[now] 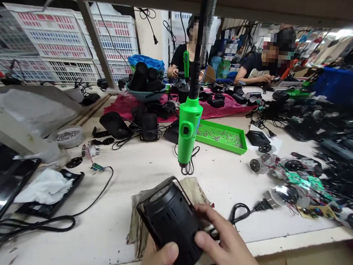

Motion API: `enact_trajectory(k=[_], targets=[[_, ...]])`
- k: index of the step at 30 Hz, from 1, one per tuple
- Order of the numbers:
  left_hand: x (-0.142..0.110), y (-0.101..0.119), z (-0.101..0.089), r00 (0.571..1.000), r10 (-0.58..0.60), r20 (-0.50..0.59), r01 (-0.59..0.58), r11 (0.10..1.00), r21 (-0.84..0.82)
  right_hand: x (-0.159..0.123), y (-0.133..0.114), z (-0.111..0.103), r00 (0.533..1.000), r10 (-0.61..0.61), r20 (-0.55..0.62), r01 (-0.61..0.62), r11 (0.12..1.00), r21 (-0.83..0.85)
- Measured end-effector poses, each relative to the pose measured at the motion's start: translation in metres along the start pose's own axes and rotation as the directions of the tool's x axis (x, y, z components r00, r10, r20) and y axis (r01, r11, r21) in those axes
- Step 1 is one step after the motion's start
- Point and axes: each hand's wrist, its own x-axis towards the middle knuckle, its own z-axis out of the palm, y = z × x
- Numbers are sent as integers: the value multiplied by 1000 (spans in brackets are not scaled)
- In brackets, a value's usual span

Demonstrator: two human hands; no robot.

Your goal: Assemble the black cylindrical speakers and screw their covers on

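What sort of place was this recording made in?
Probably a small electronics assembly or repair workshop. The left hand and right hand hold a black plastic housing near a hanging green electric screwdriver, a green tray of screws and loose green circuit boards.

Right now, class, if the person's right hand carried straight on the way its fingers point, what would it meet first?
The right hand would meet the black slotted plastic cylindrical housing first: its fingers are in contact with that housing, so nothing lies between them.
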Motion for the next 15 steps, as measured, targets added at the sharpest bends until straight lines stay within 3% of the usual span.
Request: enact_trajectory(k=[2, 4, 10, 13, 15], targets=[[-4, 0, 2, 997, -69, 43, 70, 997, -26, 3, 0, 1, 994, 40, 103, -51, 993, 108], [-2, 0, 4, 995, -65, 70, 68, 997, -42, 5, 1, 1, 990, 52, 132, -74, 983, 168], [12, -8, 4, 993, 67, 97, -68, 998, 7, 0, 12, 2, 980, 146, 136, -173, 961, 217], [15, -9, 4, 990, 121, 67, -124, 992, 37, -4, 15, 7, 965, 247, 86, -261, 933, 248], [14, -8, 5, 988, 148, 48, -151, 985, 83, -2, 12, 10, 968, 248, 39, -248, 920, 305]])
